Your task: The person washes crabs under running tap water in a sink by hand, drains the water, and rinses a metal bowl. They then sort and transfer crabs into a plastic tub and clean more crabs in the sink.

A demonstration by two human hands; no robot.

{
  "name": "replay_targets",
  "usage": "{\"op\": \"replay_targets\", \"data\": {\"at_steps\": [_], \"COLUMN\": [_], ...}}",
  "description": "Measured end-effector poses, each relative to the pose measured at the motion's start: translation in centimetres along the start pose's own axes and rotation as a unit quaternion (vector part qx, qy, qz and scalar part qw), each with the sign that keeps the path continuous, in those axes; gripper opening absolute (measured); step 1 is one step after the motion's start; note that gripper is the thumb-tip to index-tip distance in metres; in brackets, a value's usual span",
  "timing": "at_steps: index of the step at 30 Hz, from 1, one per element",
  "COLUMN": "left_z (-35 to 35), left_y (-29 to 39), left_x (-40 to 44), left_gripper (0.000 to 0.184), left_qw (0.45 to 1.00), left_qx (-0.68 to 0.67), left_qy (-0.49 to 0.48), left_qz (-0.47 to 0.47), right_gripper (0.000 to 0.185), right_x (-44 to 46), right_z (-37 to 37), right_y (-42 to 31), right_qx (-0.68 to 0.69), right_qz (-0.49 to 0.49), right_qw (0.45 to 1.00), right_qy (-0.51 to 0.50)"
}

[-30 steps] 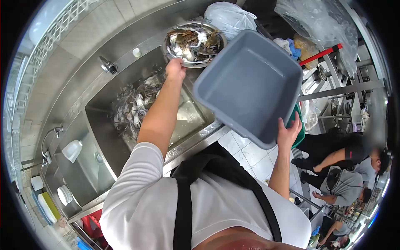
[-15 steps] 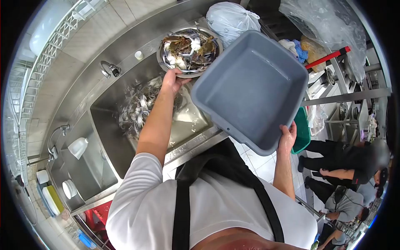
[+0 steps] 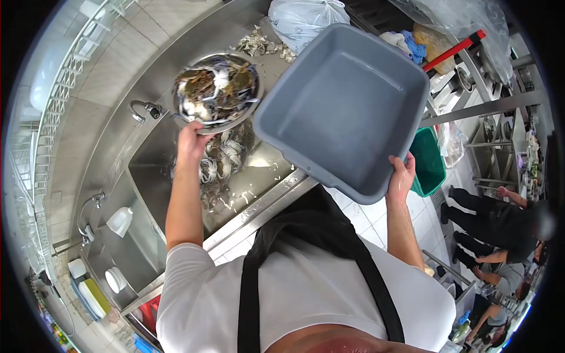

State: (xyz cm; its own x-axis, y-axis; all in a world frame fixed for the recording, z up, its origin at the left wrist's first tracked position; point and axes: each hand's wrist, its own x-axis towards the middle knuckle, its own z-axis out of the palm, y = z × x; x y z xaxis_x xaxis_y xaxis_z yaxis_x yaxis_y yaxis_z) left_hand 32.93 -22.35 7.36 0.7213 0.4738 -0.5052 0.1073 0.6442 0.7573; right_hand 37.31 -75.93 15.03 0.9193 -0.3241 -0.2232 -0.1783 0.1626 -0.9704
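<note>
My left hand (image 3: 193,143) grips the near rim of a round metal bowl (image 3: 259,82) heaped with crabs (image 3: 215,88). The bowl hangs over the back edge of a steel sink (image 3: 141,170). Below it, more crabs (image 3: 226,156) lie in the sink basin, partly covered by the bowl and my arm. My right hand (image 3: 401,176) is closed on the near right corner of a large grey plastic tub (image 3: 347,112). Nothing lies inside the tub, and its floor looks wet. It is held up at the sink's right end, apart from the bowl.
Pale scraps (image 3: 256,43) lie on the steel counter beside a tied white plastic bag (image 3: 309,23). A second basin on the left has a white jug (image 3: 120,221). A green bin (image 3: 428,162) stands at right. Farther right, several people (image 3: 506,229) are in the kitchen.
The bowl of crabs in my left hand has moved left, uncovering pale scraps on the counter. The grey tub has shifted slightly up and left in view, still held by my right hand.
</note>
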Motion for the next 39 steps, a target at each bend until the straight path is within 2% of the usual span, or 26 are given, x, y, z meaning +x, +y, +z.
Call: {"op": "replay_targets", "data": {"at_steps": [3, 5, 8, 11, 13, 15, 17, 20, 23, 25, 26, 29, 30, 32, 33, 35, 36, 38, 39], "left_z": [-1.5, 0.2, 2.9, 4.0, 7.3, 8.7, 13.4, 18.3, 23.9, 27.4, 29.1, 31.4, 31.6, 31.5, 31.9, 33.0, 33.2, 33.0, 32.6], "left_y": [3.6, 5.7, 8.2, 9.7, 10.4, 10.8, 11.0, 11.2, 9.6, 8.2, 8.2, 6.0, 5.5, 4.4, 4.3, 4.3, 4.2, 4.2, 4.4], "left_x": [-2.1, -4.7, -7.5, -7.7, -8.9, -7.7, -8.9, -6.9, -5.7, -5.4, -6.7, -5.2, -4.9, -4.1, -4.7, -7.2, -8.1, -9.7, -10.2], "left_gripper": [0.008, 0.010, 0.010, 0.007, 0.007, 0.012, 0.008, 0.017, 0.037, 0.037, 0.035, 0.035, 0.035, 0.039, 0.039, 0.045, 0.045, 0.050, 0.050], "left_qw": [0.998, 0.996, 0.995, 0.996, 0.995, 0.988, 0.970, 0.887, 0.822, 0.772, 0.729, 0.649, 0.647, 0.507, 0.503, 0.436, 0.436, 0.385, 0.386], "left_qx": [0.037, 0.033, 0.028, 0.040, 0.050, 0.135, 0.229, 0.441, 0.535, 0.606, 0.656, 0.724, 0.726, 0.768, 0.770, 0.794, 0.795, 0.773, 0.774], "left_qy": [0.032, 0.053, 0.060, 0.031, 0.038, 0.015, -0.002, -0.034, -0.102, -0.100, -0.140, -0.159, -0.163, -0.164, -0.169, -0.184, -0.184, -0.185, -0.181], "left_qz": [0.032, 0.057, 0.069, 0.077, 0.075, 0.069, 0.087, 0.135, 0.166, 0.164, 0.136, 0.168, 0.167, 0.356, 0.354, 0.381, 0.379, 0.470, 0.468], "right_gripper": [0.035, 0.029, 0.020, 0.027, 0.027, 0.026, 0.022, 0.018, 0.018, 0.018, 0.018, 0.021, 0.021, 0.021, 0.021, 0.020, 0.018, 0.018, 0.018], "right_x": [-0.4, -1.2, -3.2, -4.6, -5.2, -5.6, -5.6, -5.7, -5.9, -5.8, -5.5, -5.4, -5.2, -5.0, -5.1, -5.3, -5.3, -5.3, -5.3], "right_z": [0.2, 1.4, 3.9, 5.5, 6.1, 6.9, 7.4, 7.8, 8.0, 8.2, 7.9, 7.6, 7.4, 7.2, 7.2, 7.4, 7.5, 7.3, 7.2], "right_y": [2.1, 3.0, 3.0, 3.6, 4.1, 4.0, 4.2, 4.2, 3.8, 3.6, 4.1, 4.6, 5.0, 5.2, 5.1, 4.6, 4.4, 4.2, 4.1], "right_qx": [0.017, 0.048, 0.074, 0.059, 0.062, 0.078, 0.081, 0.083, 0.058, 0.082, 0.056, 0.052, 0.051, 0.059, 0.065, 0.092, 0.115, 0.106, 0.098], "right_qz": [0.036, 0.046, 0.073, 0.087, 0.092, 0.119, 0.114, 0.121, 0.146, 0.159, 0.155, 0.155, 0.158, 0.158, 0.153, 0.152, 0.147, 0.150, 0.151], "right_qw": [0.999, 0.998, 0.991, 0.990, 0.985, 0.980, 0.981, 0.981, 0.981, 0.977, 0.979, 0.979, 0.978, 0.977, 0.977, 0.975, 0.973, 0.973, 0.973], "right_qy": [0.003, -0.005, -0.082, -0.099, -0.134, -0.136, -0.134, -0.125, -0.112, -0.114, -0.122, -0.120, -0.124, -0.128, -0.136, -0.132, -0.134, -0.141, -0.148]}}
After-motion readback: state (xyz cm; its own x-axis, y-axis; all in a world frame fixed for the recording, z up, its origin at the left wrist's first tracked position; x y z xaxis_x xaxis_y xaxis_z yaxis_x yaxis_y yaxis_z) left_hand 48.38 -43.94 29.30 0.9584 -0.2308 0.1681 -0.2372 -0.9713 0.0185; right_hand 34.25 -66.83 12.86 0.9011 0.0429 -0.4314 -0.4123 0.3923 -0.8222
